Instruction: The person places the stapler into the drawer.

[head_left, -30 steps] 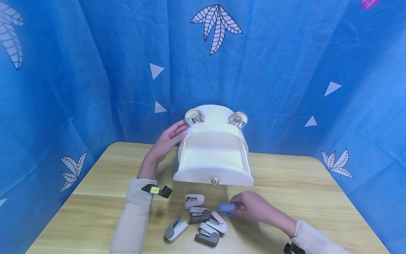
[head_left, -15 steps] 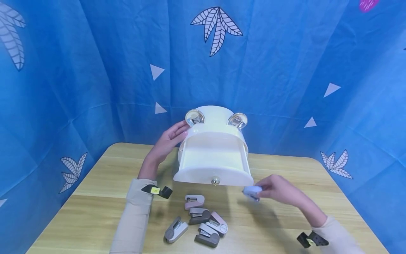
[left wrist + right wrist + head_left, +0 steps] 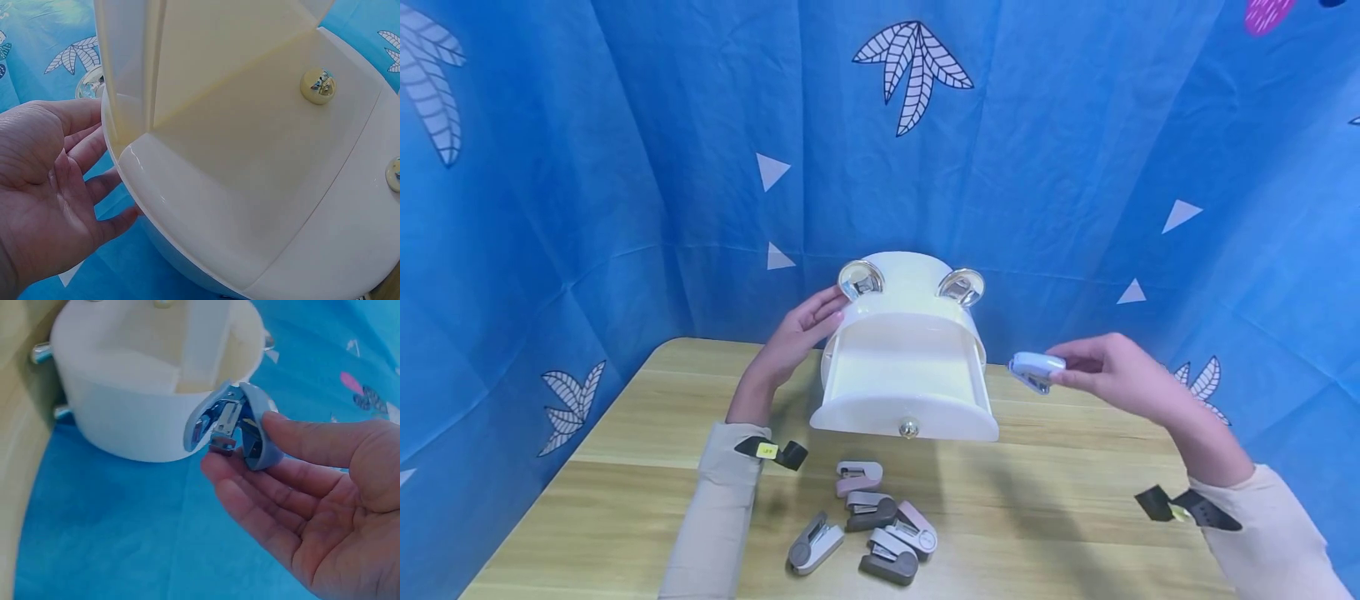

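My right hand pinches a light blue mini stapler between thumb and fingers, above the table to the right of a white drawer box. In the right wrist view the stapler spreads apart, its metal inside showing. The box's upper drawer is pulled out, with nothing in it. My left hand rests against the box's left side, fingers nearly straight. In the left wrist view, the fingertips of that hand are at the box's edge, partly behind it.
Several mini staplers lie in front of the box: a pink and white one, a grey and white one, and others in a cluster. Two silvery round ears stick up from the box. A blue curtain hangs behind the table.
My right hand has lifted the blue stapler off the table and carried it up and to the right. The left hand stays at the box.
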Demonstrator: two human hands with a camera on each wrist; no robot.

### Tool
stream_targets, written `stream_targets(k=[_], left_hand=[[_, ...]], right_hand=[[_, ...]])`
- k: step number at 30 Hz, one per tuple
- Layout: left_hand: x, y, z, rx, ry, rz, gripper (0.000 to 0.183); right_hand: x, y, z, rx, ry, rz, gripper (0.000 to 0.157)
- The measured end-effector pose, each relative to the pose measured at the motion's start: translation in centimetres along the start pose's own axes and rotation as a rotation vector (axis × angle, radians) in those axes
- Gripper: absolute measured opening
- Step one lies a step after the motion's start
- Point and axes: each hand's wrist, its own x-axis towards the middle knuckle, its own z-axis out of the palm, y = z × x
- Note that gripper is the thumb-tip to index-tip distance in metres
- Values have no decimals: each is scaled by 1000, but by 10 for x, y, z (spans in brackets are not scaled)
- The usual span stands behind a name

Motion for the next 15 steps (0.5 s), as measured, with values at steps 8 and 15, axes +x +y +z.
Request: stream_targets(k=[8, 15], left_hand=[[1, -2, -2, 1, 4, -7, 60], [1, -1, -1, 7, 9, -9, 60]], right_hand=[[26, -40, -15, 5, -37, -89, 33], [51, -67, -5, -33, -70, -166, 31]])
